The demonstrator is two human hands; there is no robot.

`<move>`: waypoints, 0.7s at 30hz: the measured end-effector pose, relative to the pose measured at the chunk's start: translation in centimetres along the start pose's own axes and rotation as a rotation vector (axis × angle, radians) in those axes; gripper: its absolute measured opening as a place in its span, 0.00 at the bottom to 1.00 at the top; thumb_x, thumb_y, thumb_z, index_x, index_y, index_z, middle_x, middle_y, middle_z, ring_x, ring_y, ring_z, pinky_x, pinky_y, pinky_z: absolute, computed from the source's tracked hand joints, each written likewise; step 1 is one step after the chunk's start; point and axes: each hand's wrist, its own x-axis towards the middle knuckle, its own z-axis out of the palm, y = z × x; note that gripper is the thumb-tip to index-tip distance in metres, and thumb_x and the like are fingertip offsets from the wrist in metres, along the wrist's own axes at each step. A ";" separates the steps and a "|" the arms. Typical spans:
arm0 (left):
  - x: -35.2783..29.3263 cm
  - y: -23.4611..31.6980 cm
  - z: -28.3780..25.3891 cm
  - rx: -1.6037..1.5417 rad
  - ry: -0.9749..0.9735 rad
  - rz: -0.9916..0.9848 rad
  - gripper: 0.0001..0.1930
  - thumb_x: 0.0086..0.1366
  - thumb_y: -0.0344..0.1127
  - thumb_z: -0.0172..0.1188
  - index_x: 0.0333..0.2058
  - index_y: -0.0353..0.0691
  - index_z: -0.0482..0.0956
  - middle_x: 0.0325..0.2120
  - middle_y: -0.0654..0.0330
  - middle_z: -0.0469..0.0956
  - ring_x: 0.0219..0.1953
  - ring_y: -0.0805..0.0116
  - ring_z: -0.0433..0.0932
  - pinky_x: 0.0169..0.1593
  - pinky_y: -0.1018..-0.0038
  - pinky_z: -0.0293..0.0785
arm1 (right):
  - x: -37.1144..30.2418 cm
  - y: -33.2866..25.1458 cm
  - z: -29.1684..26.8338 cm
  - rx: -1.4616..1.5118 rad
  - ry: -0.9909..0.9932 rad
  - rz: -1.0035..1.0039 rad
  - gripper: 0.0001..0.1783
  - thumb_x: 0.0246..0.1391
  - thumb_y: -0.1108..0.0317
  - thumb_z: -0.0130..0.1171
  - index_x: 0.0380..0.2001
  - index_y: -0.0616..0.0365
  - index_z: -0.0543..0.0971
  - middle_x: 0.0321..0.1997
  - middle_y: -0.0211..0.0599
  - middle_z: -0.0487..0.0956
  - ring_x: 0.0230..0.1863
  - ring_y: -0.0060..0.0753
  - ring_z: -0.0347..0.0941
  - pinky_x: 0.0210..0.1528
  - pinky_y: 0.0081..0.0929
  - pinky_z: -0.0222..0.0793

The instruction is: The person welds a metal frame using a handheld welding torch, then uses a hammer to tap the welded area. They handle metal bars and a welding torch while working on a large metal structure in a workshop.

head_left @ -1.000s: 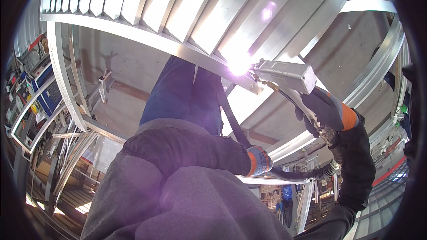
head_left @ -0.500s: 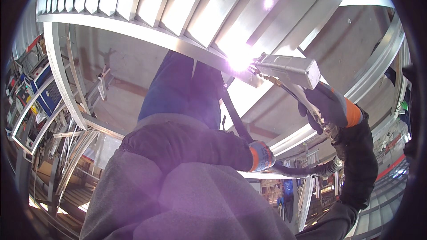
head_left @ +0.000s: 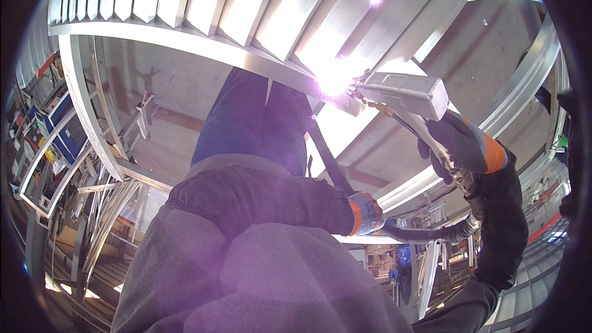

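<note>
My right hand [head_left: 456, 142], in a dark glove with an orange cuff, is closed around the handle of a welding torch [head_left: 431, 139]. A silver rectangular block [head_left: 407, 94] sits beside the torch's front end. At the tip burns a white arc [head_left: 333, 80], against the lower edge rail of a slatted metal panel [head_left: 271, 6]; its glare hides the joint. Across my body reaches my left arm, and my left hand [head_left: 369, 213] shows only its grey and orange glove cuff. A dark ribbed cable [head_left: 425, 234] runs beside that cuff; the left fingers are hidden.
A metal frame leg [head_left: 86, 92] supports the panel at left. Metal strips [head_left: 114, 216] and a shelf with a blue case [head_left: 68, 135] stand farther left. Below the panel lies a grey floor [head_left: 176, 89]. A curved metal rail [head_left: 524, 86] passes at right.
The view has shifted slightly. The torch and my right hand appear a little farther right, with the arc still burning. My left cuff also sits slightly farther right.
</note>
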 end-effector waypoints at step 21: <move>-0.9 1.3 -2.8 -0.003 0.002 0.004 0.04 0.59 0.35 0.65 0.27 0.43 0.85 0.28 0.58 0.85 0.33 0.53 0.86 0.38 0.64 0.82 | -0.9 0.4 -0.3 -0.030 -0.009 0.013 0.17 0.72 0.57 0.48 0.42 0.63 0.73 0.29 0.35 0.75 0.17 0.26 0.74 0.18 0.25 0.70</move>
